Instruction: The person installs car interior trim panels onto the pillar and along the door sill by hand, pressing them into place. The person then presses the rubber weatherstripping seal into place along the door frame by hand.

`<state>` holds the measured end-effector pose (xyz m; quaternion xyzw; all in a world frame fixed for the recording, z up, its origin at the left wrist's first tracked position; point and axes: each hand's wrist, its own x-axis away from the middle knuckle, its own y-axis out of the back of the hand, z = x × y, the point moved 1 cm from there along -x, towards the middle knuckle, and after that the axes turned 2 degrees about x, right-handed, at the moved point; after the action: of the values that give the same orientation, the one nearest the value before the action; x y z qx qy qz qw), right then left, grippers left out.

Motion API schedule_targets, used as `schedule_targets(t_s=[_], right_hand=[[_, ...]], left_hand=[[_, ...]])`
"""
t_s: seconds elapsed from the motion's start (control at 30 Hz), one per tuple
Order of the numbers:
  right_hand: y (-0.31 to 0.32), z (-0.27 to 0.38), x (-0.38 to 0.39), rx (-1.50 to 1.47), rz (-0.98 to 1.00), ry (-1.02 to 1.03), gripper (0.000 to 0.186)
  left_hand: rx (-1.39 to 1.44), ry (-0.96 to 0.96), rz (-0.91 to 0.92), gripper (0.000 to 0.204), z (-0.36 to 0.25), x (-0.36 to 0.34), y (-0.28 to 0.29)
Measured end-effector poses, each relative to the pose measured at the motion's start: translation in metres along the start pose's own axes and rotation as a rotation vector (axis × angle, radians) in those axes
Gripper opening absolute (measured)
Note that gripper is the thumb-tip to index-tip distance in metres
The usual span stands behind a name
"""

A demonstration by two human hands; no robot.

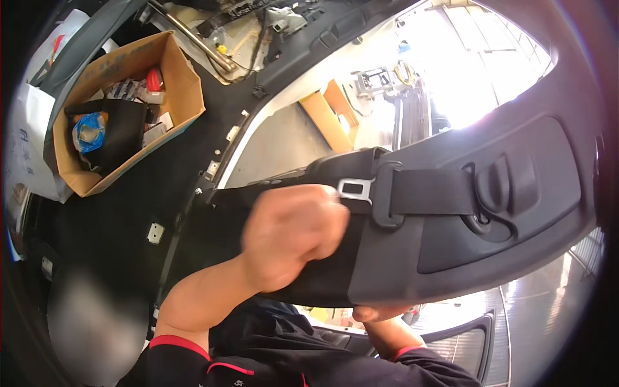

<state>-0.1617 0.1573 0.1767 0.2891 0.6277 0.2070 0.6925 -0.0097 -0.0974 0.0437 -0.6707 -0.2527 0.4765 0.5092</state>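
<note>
The left hand (296,229), blurred, is clenched into a fist just beside the metal seat-belt tongue (354,189). The dark interior trim panel (461,242) spans centre to right, webbing (432,191) across it. The right hand (383,313) touches its lower edge; whether those mostly hidden fingers grip, I cannot tell.

Car interior (129,219) (workshop, apparently) | seat belt (435,191) | trim panel (548,155) | metal bracket (155,233)
</note>
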Motion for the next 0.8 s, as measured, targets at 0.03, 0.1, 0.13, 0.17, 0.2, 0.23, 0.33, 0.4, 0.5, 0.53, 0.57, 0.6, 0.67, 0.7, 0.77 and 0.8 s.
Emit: schedule_targets(t_s=[0.03,0.1,0.13,0.17,0.2,0.23,0.33,0.4,0.5,0.53,0.57,0.6,0.67,0.7,0.77,0.8], right_hand=[[0.005,-0.004,0.003,0.007,-0.015,0.004,0.072],[0.007,-0.01,0.01,-0.005,-0.028,0.003,0.072],[-0.004,-0.014,0.009,-0.023,-0.028,0.005,0.072],[-0.019,-0.018,0.008,-0.05,-0.022,0.006,0.072],[-0.036,-0.02,0.01,-0.098,-0.006,0.002,0.073],[-0.054,-0.022,0.013,-0.142,0.008,-0.001,0.073],[-0.093,-0.001,0.036,-0.218,0.011,-0.001,0.073],[-0.127,0.035,0.028,-0.125,-0.075,0.062,0.082],[-0.148,0.037,0.017,-0.199,-0.007,0.051,0.083],[-0.141,0.037,0.021,-0.212,0.01,0.049,0.083],[-0.138,0.036,0.021,-0.214,0.022,0.044,0.083],[-0.162,0.056,0.021,-0.218,0.025,0.037,0.084],[-0.146,0.046,0.026,-0.225,0.043,0.041,0.084],[-0.15,0.051,0.028,-0.229,0.044,0.041,0.085],[-0.153,0.059,0.026,-0.237,0.044,0.039,0.085],[-0.148,0.054,0.026,-0.238,0.04,0.045,0.086]], left_hand=[[0.078,0.039,0.022,0.046,-0.018,0.014,0.012],[-0.348,-0.152,0.067,0.043,0.009,0.038,0.012],[-0.223,-0.139,0.022,0.041,0.007,0.04,0.013],[-0.233,-0.1,-0.007,0.04,0.007,0.041,0.012],[-0.36,-0.085,0.004,0.037,0.008,0.044,0.008],[-0.497,-0.132,0.06,0.033,0.004,0.05,0.0],[-0.681,-0.476,0.043,0.023,0.031,0.069,0.004],[-0.501,-0.3,-0.122,0.025,0.031,0.089,0.039],[-0.112,-0.269,-0.55,0.033,-0.01,0.106,0.096],[-0.187,-0.395,-0.539,0.034,-0.032,0.122,0.128],[-0.258,-0.51,-0.52,0.035,-0.039,0.145,0.16],[-0.149,-0.302,-0.654,0.035,-0.007,0.162,0.185],[-0.199,-0.051,-0.772,0.035,0.028,0.171,0.195],[-0.116,-0.012,-0.739,0.031,0.027,0.165,0.195],[-0.152,0.027,-0.767,0.027,0.015,0.169,0.209],[-0.077,-0.07,-0.881,0.027,0.0,0.179,0.226]])
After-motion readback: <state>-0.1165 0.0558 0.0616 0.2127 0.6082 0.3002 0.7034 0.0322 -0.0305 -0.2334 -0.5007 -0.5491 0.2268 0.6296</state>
